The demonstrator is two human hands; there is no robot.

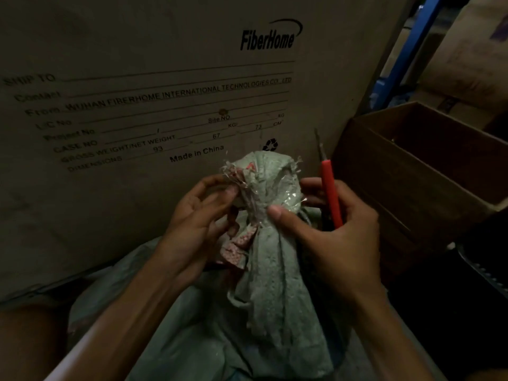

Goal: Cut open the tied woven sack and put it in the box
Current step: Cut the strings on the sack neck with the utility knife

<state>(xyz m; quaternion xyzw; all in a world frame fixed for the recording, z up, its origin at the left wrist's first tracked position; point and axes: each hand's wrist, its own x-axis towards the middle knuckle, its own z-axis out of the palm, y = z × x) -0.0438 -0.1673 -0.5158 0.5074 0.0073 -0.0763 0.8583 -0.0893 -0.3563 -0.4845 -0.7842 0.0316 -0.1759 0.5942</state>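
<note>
We work in dim light, close against a big carton (165, 78) printed "FiberHome" and "Made in China", which fills the wall ahead. The pale green sack (264, 257) stands between our arms, its tied neck bunched upward just in front of the carton. Our left hand (195, 226) pinches the frayed top of the neck. Our right hand (330, 237) presses its thumb on the knot while its fingers curl round a red-handled cutter (331, 193), blade pointing up. To the right sits an open brown box (428, 171), and behind it a blue rack post (412, 50) and more cartons.
</note>
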